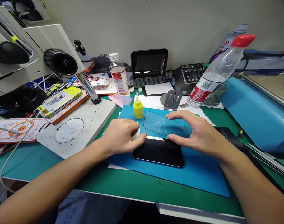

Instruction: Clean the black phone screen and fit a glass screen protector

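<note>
Fingers (179, 114) of right hand (199, 132) wide apart near phone (158, 153).

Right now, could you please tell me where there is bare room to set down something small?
The blue mat is bare between the black phone and right forearm; so is the green tabletop strip along the mat's front edge. It is crowded behind the mat, around the grey stand and red-capped bottle.

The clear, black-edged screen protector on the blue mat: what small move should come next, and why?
Probably close the right hand on the screen protector: its thumb and fingers are parted over the protector's right end, and the black phone lies flat just in front.
</note>
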Motion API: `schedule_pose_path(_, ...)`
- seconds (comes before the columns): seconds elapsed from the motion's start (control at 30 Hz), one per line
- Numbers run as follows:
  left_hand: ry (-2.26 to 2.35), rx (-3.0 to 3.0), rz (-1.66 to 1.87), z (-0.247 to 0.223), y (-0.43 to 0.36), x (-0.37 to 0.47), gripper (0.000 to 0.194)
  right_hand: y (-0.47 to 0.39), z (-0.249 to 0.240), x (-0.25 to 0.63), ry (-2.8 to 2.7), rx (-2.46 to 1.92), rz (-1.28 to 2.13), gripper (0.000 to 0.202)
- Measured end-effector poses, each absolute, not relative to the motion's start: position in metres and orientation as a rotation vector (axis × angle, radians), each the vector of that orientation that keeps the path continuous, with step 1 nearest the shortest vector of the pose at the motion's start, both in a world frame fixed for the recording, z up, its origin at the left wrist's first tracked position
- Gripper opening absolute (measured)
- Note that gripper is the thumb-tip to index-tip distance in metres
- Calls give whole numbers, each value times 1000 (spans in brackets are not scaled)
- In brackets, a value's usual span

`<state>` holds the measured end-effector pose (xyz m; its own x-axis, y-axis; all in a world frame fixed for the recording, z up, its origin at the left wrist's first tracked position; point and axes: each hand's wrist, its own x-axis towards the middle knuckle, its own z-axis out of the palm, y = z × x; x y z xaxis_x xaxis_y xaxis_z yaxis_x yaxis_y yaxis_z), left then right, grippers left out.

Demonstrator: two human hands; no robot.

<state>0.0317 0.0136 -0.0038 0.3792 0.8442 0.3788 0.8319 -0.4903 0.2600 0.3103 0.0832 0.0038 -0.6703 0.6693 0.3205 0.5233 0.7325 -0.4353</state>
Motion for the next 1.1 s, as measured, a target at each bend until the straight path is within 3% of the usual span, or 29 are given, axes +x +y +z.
schedule_pose_path(0.17,1775,2565,255,4,17,21,49,86,0,308,-2521,-948,416,48)
schedule_pose_path(0.37,1582,2692,-101,0,22,21,36,88,0,309,-2552,-1035,484,55)
schedule_pose_path(0.47,1713,2678,-159,4,24,18,33,88,2,310,-2564,-1046,482,57)
schedule_pose_path(0.63,2285,2345,74,18,26,9,24,87,4,308,-2563,-985,465,54)
schedule_pose_path(0.77,2171,2322,523,17,19,12,30,85,4,306,-2549,-904,452,48)
schedule_pose_path(0.9,1758,2349,880,4,10,25,56,82,5,305,-2470,-828,473,42)
schedule_pose_path(1.1,1482,2208,909,-12,7,40,96,72,4,302,-2198,-687,919,46)
